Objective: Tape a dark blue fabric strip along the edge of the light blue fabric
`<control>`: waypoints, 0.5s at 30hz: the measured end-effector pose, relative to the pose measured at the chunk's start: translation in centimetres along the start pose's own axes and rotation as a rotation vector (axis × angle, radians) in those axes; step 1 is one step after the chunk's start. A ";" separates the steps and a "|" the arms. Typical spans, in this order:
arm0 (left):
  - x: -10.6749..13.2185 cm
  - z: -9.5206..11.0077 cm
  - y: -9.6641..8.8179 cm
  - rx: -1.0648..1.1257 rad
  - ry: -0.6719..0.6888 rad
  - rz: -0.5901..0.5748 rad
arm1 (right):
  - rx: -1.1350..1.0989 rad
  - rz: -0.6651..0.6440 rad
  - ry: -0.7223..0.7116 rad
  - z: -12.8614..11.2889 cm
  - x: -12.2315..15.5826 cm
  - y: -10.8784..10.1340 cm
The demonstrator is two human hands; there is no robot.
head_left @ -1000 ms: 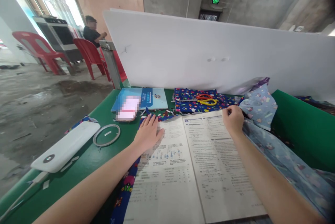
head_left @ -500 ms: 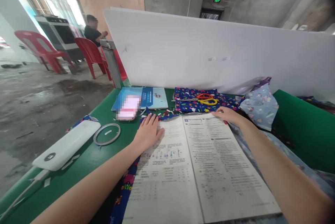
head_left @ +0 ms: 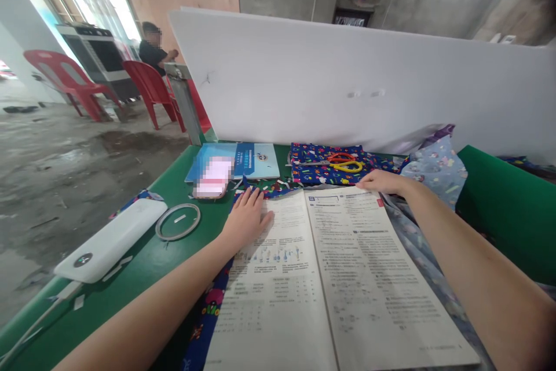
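An open workbook (head_left: 330, 278) with printed text lies on patterned cloth on the green table (head_left: 130, 278). My left hand (head_left: 246, 221) rests flat and open on the book's upper left corner. My right hand (head_left: 381, 182) lies flat, fingers stretched, on the top edge of the right page. Just beyond that hand, orange and yellow scissors (head_left: 341, 162) lie on a folded dark blue patterned fabric (head_left: 321, 167). Pale blue printed fabric (head_left: 434, 168) is bunched at the right and runs under my right forearm.
A white power bank (head_left: 110, 239), a clear ring (head_left: 178, 221), a blurred pink item (head_left: 212, 177) and a blue booklet (head_left: 256, 161) sit at the left. A white board (head_left: 347, 81) walls the table's back. Red chairs (head_left: 147, 90) and a seated person (head_left: 152, 50) are far left.
My right hand went from a loose fist at the right page's top corner to lying flat along the top edge. The left hand stayed put.
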State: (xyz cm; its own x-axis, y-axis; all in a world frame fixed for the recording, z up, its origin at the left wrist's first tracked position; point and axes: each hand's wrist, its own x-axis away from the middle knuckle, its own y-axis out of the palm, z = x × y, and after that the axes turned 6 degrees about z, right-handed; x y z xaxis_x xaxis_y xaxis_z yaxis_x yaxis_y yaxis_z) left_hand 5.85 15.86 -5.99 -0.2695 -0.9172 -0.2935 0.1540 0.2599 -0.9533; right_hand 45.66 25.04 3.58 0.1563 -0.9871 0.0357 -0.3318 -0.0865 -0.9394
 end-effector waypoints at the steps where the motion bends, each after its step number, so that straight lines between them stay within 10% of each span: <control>1: 0.0 0.0 0.0 -0.002 0.002 0.000 | 0.000 -0.065 -0.020 0.0 -0.2 -0.1; 5: 0.0 0.1 -0.2 -0.006 0.002 -0.009 | 0.065 -0.121 -0.103 -0.2 -0.7 0.1; 15: -0.1 0.1 -0.3 0.017 -0.016 -0.038 | 0.353 0.358 -0.004 -0.5 1.6 5.1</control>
State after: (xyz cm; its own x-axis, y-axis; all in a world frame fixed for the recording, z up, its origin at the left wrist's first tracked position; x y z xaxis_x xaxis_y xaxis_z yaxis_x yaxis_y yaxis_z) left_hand 5.90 15.80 -5.66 -0.2603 -0.9310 -0.2559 0.1597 0.2199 -0.9624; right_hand 43.75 22.98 -1.02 0.0937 -0.9458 -0.3108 -0.0301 0.3094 -0.9505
